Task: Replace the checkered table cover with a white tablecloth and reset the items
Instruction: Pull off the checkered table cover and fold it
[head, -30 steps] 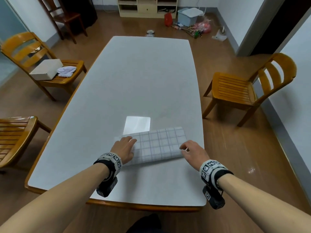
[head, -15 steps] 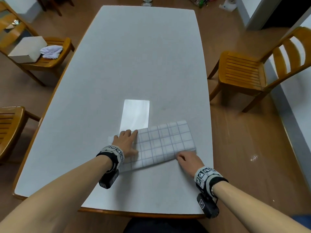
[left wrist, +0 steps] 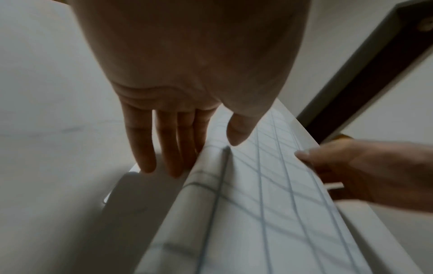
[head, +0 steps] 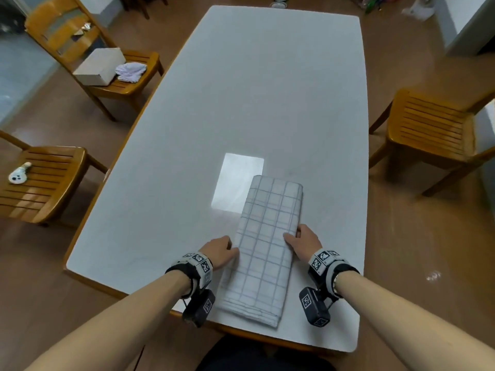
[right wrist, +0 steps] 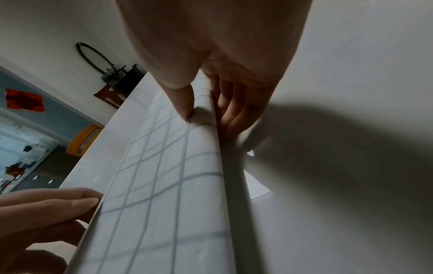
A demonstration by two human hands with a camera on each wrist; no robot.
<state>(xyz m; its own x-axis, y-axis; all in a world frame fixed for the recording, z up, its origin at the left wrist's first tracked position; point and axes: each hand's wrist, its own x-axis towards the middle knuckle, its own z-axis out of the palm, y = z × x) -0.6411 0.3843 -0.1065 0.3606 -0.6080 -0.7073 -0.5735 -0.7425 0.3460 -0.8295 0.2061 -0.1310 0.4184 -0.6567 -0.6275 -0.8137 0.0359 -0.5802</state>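
Note:
A folded checkered cloth [head: 267,245] lies lengthwise on the white table top [head: 254,89], its near end close to the front edge. My left hand [head: 219,251] is at the cloth's left edge. In the left wrist view its fingers [left wrist: 168,148] are straight and touch that edge of the cloth [left wrist: 269,213], with the thumb just above it. My right hand [head: 302,241] holds the right edge. In the right wrist view the thumb [right wrist: 185,100] presses on top of the cloth [right wrist: 159,185] and the fingers sit under its edge.
A wooden chair at the far left carries a white box [head: 99,66] and a bundled pale cloth [head: 131,71]. A nearer left chair [head: 40,180] holds a small white object [head: 18,175]. Another chair [head: 434,129] stands to the right. A bright light patch [head: 235,180] lies beside the cloth.
The folded cloth has turned from lying crosswise to lying lengthwise, nearer the front edge. Both hands have shifted to its long sides. The head view has tilted down.

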